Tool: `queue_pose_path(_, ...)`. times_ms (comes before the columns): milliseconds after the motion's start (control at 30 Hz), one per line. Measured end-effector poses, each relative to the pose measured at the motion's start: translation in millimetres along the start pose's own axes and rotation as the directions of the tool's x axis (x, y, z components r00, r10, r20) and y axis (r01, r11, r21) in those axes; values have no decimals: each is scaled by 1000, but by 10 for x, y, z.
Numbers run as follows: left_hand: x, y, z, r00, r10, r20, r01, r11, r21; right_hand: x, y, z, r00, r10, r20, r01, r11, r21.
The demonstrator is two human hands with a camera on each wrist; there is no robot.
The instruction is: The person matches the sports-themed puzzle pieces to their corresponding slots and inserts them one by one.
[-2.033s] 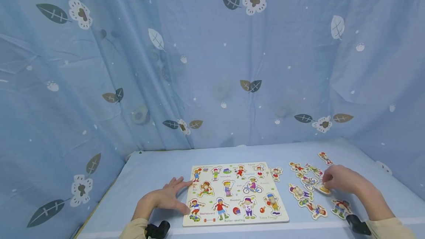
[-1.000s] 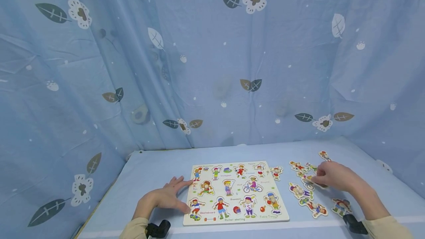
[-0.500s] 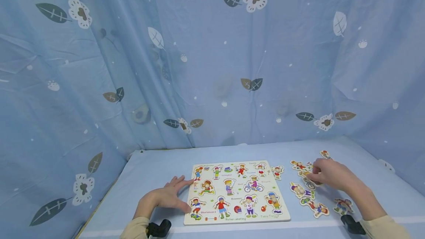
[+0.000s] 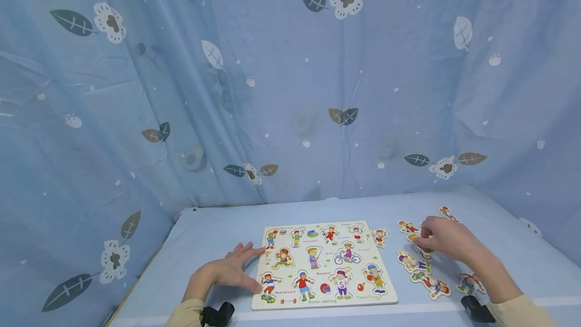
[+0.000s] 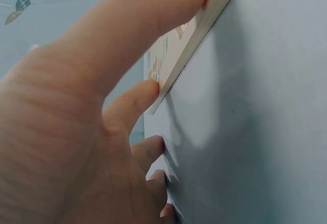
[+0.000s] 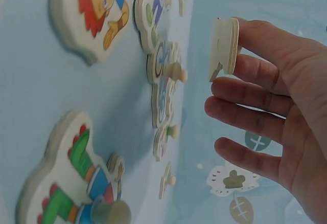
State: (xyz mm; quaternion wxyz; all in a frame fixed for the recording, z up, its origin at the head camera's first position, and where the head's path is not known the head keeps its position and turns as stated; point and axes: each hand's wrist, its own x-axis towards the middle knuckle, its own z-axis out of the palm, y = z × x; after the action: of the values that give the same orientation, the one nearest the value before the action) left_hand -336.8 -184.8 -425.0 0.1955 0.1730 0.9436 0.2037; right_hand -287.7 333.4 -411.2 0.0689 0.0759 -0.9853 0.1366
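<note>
My left hand (image 4: 227, 270) rests at the left edge of the puzzle board (image 4: 297, 269), fingers spread; thumb and index fingertip touch the board's side in the left wrist view. The board shows printed children playing sports. Above the loose pieces, my right hand (image 4: 447, 238) pinches a wooden puzzle piece (image 6: 223, 47) between thumb and fingers. That piece is seen edge-on in the right wrist view, so its picture is hidden. Below it lie a bicycle piece (image 6: 159, 98) with a knob, a red-haired figure piece (image 6: 94, 9) and a roller-skater piece (image 6: 97, 180).
More knobbed pieces lie right of the board: a baseball piece (image 4: 413, 262), a football piece (image 4: 408, 227) and a piece (image 4: 447, 212) farther back. A tennis piece (image 4: 379, 236) lies against the board's right edge. A blue curtain (image 4: 281, 90) hangs behind the table.
My right hand has moved left from the right side of the pile, coming up over the bicycle piece with the puzzle piece. My left hand has stayed at the board.
</note>
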Motion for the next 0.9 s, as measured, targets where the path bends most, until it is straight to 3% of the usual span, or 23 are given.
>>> queue_pose_path(333,-8,-49,-7,1000,2,-1,-2,1000,21,94,-224,4,999,-31,-32,31,999,-14)
queue_pose_path(733,22,-21,46,1000,3,-27,-3,1000,2,301,-644,30,1000,-27,-2,27,1000,0)
queue_pose_path(900,18,-22,48,999,7,-34,-7,1000,8,405,-792,80,997,-72,-23,71,997,-2)
